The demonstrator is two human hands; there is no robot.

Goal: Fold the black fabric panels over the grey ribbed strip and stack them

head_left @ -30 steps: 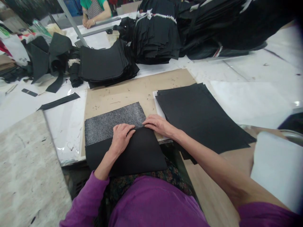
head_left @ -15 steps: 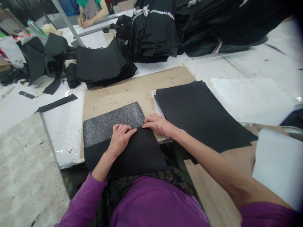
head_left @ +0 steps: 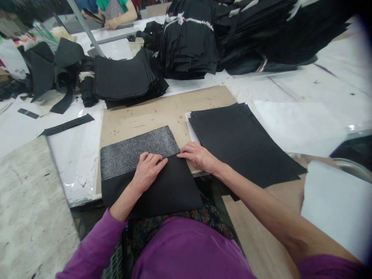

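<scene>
A black fabric piece [head_left: 165, 192] lies in front of me with its far part turned over, showing a grey ribbed underside [head_left: 132, 153]. My left hand [head_left: 148, 170] rests flat on the black fabric at the fold line, fingers stretched toward the right. My right hand [head_left: 199, 157] presses its fingertips on the fold's right end, fingers extended. Neither hand grips anything. A stack of flat black sheets [head_left: 241, 141] lies just to the right of my right hand.
A brown board [head_left: 162, 110] lies under the work. Folded black fabric stacks [head_left: 124, 79] and big black bundles [head_left: 247, 35] sit at the back. A black strip [head_left: 68, 124] lies at left. Another person's hands [head_left: 112, 24] work far off. White sheet [head_left: 337, 205] at right.
Both hands have stayed on the fold line, shifting only slightly; the view has moved a little. The far person's hands have moved.
</scene>
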